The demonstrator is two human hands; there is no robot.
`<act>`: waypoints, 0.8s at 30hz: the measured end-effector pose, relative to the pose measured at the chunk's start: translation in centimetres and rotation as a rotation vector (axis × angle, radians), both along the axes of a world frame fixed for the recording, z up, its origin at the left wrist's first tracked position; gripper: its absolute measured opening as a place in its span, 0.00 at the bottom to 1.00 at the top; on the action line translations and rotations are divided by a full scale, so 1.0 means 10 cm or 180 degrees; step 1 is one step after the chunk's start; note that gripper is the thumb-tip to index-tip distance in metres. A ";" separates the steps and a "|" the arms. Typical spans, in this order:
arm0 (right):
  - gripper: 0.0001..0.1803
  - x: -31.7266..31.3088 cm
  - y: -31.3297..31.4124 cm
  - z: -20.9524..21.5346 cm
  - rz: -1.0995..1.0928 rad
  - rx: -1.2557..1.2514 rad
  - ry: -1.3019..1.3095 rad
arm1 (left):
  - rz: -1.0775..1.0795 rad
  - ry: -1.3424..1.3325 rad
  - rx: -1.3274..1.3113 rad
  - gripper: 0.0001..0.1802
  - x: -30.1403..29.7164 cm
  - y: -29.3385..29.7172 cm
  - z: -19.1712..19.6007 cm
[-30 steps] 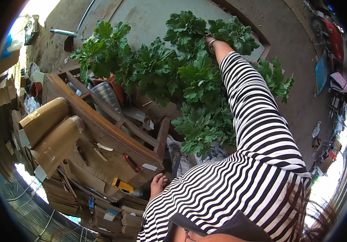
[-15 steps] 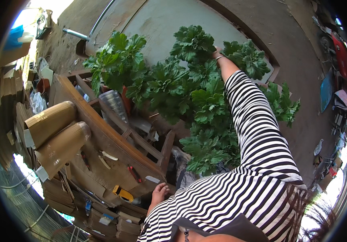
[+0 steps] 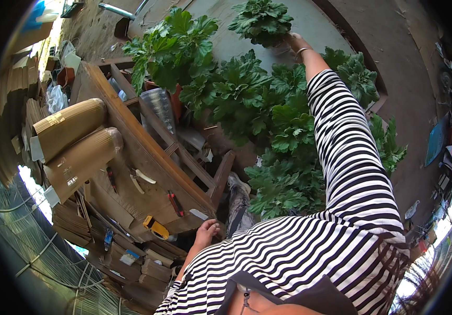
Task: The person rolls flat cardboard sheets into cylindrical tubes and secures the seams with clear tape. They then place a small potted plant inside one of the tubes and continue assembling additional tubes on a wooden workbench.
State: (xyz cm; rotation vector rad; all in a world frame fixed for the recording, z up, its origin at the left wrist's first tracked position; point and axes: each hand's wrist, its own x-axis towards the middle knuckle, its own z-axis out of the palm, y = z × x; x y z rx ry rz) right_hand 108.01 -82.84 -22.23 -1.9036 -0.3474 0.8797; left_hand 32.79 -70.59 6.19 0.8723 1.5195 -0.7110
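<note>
I am seeing my right hand (image 3: 292, 43) reaching far out, fingers closing around a leafy potted plant (image 3: 261, 20) directly above them. My left hand (image 3: 206, 231) is gripping the wooden desk (image 3: 131, 142) edge, fingers curled.

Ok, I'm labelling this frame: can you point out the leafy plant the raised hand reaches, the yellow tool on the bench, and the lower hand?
leafy plant (image 3: 261, 21), head view, middle of its foliage
yellow tool (image 3: 156, 227), head view, its body
left hand (image 3: 206, 231), head view, back of the hand
</note>
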 end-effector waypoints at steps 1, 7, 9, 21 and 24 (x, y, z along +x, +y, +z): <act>0.27 -0.05 0.02 0.00 0.0002 0.0108 0.0231 | 0.0051 0.0005 0.0015 0.22 0.04 -0.04 0.01; 0.26 -0.17 0.16 0.22 -0.1755 0.0576 0.2449 | 0.0138 -0.0122 0.0205 0.20 0.27 -0.08 0.08; 0.27 -0.11 0.00 0.25 -0.1883 0.0657 0.2319 | -0.0014 -0.0235 0.0312 0.20 0.37 0.04 0.08; 0.28 -1.28 0.39 3.04 -0.0547 0.2861 0.1884 | 0.1080 -0.3431 0.0625 0.27 3.04 0.49 0.42; 0.29 -1.94 0.39 3.15 -0.0447 0.2504 0.2066 | 0.1521 -0.4134 0.0015 0.34 3.29 0.59 0.45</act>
